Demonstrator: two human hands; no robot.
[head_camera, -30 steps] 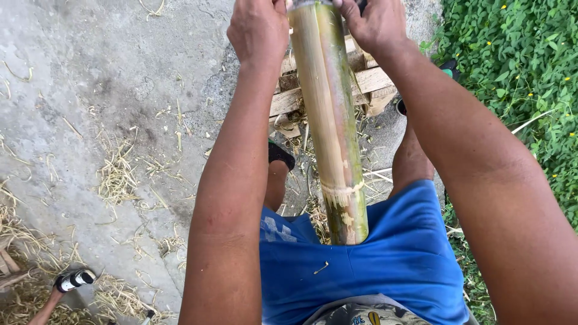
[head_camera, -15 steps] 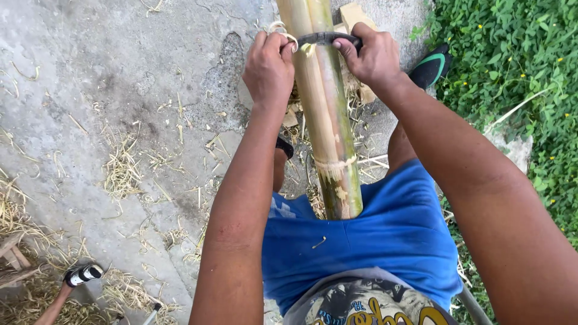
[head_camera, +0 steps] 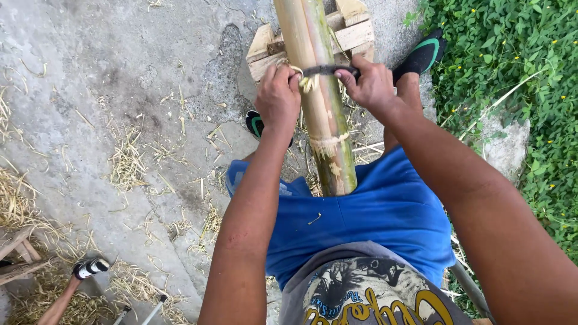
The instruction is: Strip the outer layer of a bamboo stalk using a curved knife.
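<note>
Bamboo pole (head_camera: 319,102): thick, green-yellow, running from between the person's legs up and out past the top edge. Its far part lies over a small wooden block (head_camera: 355,30) of nailed slats on the ground. A fringe of peeled fibre hangs at a joint partway down the pole.

Blade (head_camera: 325,70): dark, narrow, laid crosswise on the upper face of the pole, both ends held. Pale shavings curl up just at its left end.

Left hand (head_camera: 278,96): fingers curled tight together, clamped on the left end of the blade, knuckles up, the fist pressed against the left side of the pole.

Right hand (head_camera: 372,87): fingers folded shut around the right end of the blade, thumb along the top; the hand sits just beside the right side of the pole. How much of a handle lies inside either fist cannot be told.

Blue shorts (head_camera: 361,210): worn by the person; the near end of the pole rests against them.

Sandals: one dark with green trim (head_camera: 421,55) at right, beside the wooden block; another (head_camera: 256,123) showing at left under the forearm.

Ground: grey concrete (head_camera: 120,72) strewn with dry straw and shavings; green plants (head_camera: 518,78) with small yellow flowers along the right.

Lower left: a wooden-handled tool (head_camera: 75,283), well apart from both hands.
</note>
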